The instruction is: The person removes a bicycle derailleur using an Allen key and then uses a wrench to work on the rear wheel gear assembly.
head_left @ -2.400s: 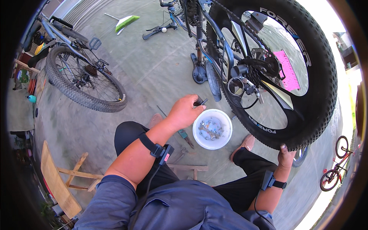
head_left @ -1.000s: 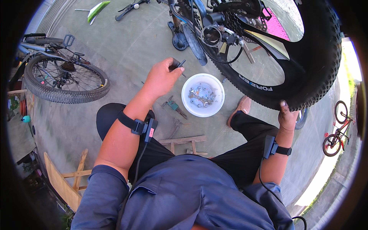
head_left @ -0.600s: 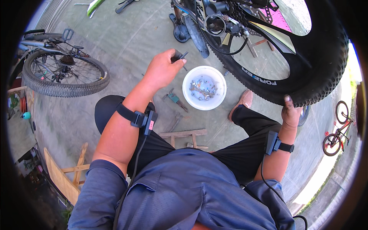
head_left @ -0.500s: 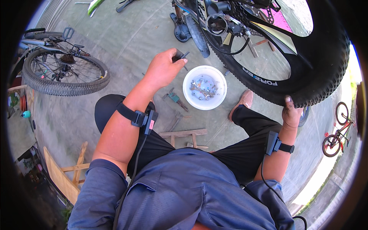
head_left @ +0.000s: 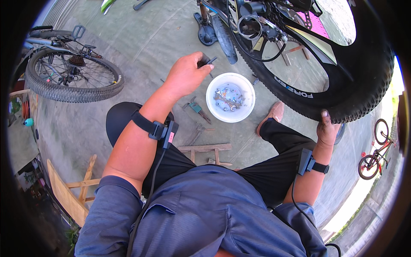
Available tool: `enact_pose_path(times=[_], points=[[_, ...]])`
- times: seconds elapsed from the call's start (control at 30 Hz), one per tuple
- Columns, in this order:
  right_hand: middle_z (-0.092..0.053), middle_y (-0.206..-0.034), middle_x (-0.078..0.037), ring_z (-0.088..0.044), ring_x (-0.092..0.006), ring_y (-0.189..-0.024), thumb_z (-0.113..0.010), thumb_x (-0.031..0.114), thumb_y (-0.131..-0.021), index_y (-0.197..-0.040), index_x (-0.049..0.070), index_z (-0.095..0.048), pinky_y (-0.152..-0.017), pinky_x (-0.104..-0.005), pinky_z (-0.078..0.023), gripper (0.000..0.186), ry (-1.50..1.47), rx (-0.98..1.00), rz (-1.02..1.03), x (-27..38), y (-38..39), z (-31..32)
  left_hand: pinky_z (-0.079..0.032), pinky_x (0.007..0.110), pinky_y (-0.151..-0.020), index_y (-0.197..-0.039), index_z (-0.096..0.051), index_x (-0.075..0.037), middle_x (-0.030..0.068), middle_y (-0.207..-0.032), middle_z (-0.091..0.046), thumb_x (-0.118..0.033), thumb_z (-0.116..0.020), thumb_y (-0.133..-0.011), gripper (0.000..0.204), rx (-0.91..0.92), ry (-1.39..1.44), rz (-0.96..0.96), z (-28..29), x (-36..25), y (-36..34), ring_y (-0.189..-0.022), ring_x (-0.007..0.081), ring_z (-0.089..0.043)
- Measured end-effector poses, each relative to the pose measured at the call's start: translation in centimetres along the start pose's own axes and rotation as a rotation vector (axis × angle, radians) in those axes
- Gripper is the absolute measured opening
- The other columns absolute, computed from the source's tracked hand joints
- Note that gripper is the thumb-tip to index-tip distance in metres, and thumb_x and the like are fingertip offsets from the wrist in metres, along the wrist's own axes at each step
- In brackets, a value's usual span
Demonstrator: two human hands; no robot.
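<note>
A: Where does the left hand [head_left: 187, 73] sit?
B: Just up and left of the round white plastic bucket [head_left: 231, 117], apart from its rim. Thumb and fingers are pinched together on a thin, dark, rod-like piece [head_left: 213, 61].
A: Which way does that piece point?
B: Its long axis slants up and to the right, toward the broad, black rubber tyre [head_left: 371, 88], though well apart from it.
A: So which hand is nearer the tyre?
B: The right hand [head_left: 328, 130]. Its thumb lies against the tyre's lower edge. The fingers are mostly hidden, so I can't tell how tightly that grip is closed.
A: And the textures?
B: Chunky, knobbly tread outside, a smooth black sidewall inside. The bucket is smooth and slightly grubby, with dull metal spanners [head_left: 231, 103] and small loose parts on its bottom.
A: Anything beside it?
B: A teal, slim-shanked hand tool [head_left: 196, 108] on the grey-green floor [head_left: 141, 55], left of the bucket.
</note>
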State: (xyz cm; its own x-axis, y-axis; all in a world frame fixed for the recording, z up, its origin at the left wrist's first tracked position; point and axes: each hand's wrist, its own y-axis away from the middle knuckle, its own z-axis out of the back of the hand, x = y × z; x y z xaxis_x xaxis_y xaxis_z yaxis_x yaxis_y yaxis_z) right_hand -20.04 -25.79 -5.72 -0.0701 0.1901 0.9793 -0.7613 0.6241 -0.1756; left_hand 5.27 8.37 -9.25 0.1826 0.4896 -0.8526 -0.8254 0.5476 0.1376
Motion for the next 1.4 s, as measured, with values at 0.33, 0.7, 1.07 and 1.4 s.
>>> enact_pose_path(times=[0.33,0.7,1.07,1.4], points=[[-0.047,-0.125,-0.005,-0.048,-0.0167,-0.109,-0.074,0.009,-0.072,-0.137,0.0,-0.033,-0.097,-0.0305,-0.036,0.077,-0.031,-0.055,-0.008,0.1,0.2,-0.1,-0.044,0.027,-0.06,-0.089,-0.06,0.004,0.0072,-0.074,-0.063,-0.016,-0.065,-0.084,0.021,0.007,0.017,0.016,-0.1,0.2,0.0,-0.067,0.0089,-0.051],[-0.045,-0.131,-0.006,-0.044,-0.0191,-0.119,-0.072,0.015,-0.075,-0.138,0.003,-0.034,-0.106,-0.0335,-0.029,0.075,0.007,-0.013,0.005,-0.7,0.3,0.8,-0.046,0.028,-0.061,-0.089,-0.06,0.004,0.0099,-0.074,-0.063,-0.015,-0.065,-0.082,0.021,-0.053,-0.089,-0.053,-0.3,0.8,-0.2,-0.065,0.0121,-0.055],[-0.046,-0.13,-0.006,-0.046,-0.0191,-0.118,-0.07,0.015,-0.075,-0.137,0.002,-0.035,-0.105,-0.0337,-0.03,0.073,0.025,-0.037,0.022,-0.6,0.2,0.5,-0.046,0.044,-0.07,-0.086,-0.057,0.001,0.0201,-0.087,-0.059,-0.015,-0.062,-0.078,0.018,-0.015,-0.403,-0.101,0.0,0.6,0.3,-0.081,0.0379,-0.057],[-0.04,-0.137,-0.01,-0.039,-0.0224,-0.125,-0.07,0.012,-0.073,-0.138,-0.003,-0.032,-0.108,-0.0336,-0.025,0.077,0.045,-0.025,0.017,-1.1,0.1,1.4,-0.045,0.045,-0.073,-0.086,-0.057,0.001,0.0212,-0.089,-0.058,-0.015,-0.061,-0.077,0.019,0.017,-0.412,-0.066,-0.2,1.1,0.2,-0.084,0.0392,-0.057]])
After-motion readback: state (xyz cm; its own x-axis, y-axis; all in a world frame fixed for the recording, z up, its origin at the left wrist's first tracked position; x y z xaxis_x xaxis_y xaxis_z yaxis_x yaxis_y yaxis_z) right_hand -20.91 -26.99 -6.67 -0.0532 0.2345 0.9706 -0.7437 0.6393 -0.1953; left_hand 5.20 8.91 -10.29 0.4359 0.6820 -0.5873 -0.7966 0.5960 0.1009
